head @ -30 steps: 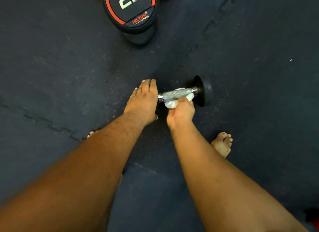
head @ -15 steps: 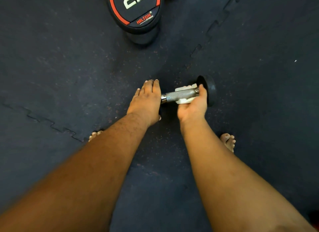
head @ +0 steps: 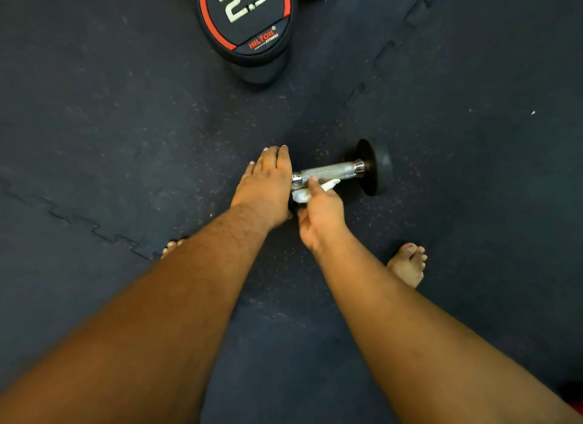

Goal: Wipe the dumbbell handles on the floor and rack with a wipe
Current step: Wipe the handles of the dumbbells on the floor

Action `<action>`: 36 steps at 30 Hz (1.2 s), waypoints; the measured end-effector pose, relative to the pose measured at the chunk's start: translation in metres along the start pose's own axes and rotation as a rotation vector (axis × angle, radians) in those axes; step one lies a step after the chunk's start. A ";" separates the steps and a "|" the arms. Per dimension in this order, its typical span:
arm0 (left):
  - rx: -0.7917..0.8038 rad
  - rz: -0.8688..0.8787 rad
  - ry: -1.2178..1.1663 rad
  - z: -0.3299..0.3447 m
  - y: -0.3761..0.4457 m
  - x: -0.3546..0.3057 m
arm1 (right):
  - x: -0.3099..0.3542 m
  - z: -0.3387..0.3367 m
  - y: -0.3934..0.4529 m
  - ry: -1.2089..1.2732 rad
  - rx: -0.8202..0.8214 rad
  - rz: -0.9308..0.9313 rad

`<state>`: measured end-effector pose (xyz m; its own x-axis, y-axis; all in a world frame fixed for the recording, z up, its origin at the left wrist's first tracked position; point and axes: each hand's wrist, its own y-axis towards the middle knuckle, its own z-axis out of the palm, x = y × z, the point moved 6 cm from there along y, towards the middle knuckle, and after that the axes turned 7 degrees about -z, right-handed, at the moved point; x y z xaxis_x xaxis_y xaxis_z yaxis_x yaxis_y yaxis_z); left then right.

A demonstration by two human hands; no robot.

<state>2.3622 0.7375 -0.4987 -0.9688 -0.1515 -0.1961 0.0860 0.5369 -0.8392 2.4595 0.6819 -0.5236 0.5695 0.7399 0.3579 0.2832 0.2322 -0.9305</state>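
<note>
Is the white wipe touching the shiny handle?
Touching. Head view: the right hand presses the wipe against the handle near its left end.

Both forearms (head: 195,297) are bare from the lower edge of the head view up to the wrists, with no sleeve, watch, band or ring on them. The left forearm shows fine dark hair along its upper side, thickest near the wrist. The left hand (head: 266,187) has short, pale, rounded nails on the fingertips (head: 277,149). The right hand (head: 321,212) is bare too, and its thumb has a short pale nail. Both feet are bare: the right foot (head: 408,264) shows 4 or so toes with short nails, and only the toe tips of the left foot (head: 172,245) show past the left forearm.
</note>
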 end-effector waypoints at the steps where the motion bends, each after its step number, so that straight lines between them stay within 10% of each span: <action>1: 0.000 -0.001 -0.004 0.000 0.000 0.001 | -0.001 -0.006 -0.004 -0.109 -0.010 -0.024; 8: 0.008 -0.005 -0.020 0.002 0.000 0.001 | 0.078 0.005 -0.033 -1.069 0.188 -0.925; 13: 0.070 -0.014 -0.078 -0.005 0.003 0.003 | 0.047 0.021 0.009 -1.960 0.626 -1.082; 17: 0.094 -0.025 -0.100 -0.011 0.006 0.002 | 0.038 -0.011 0.002 -2.311 0.638 -1.278; 25: 0.118 -0.041 -0.046 -0.016 0.010 0.002 | 0.071 0.034 0.033 -2.245 0.468 -0.961; 30: 0.076 -0.030 -0.031 -0.013 0.004 0.000 | 0.066 -0.014 0.013 -2.257 0.158 -1.092; 36: 0.076 -0.024 -0.033 -0.016 0.008 0.003 | 0.024 0.013 -0.003 -2.263 0.481 -1.268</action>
<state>2.3567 0.7546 -0.4974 -0.9627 -0.1914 -0.1911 0.0815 0.4685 -0.8797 2.4618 0.7072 -0.5134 -0.8047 -0.5664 0.1781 -0.5567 0.6155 -0.5580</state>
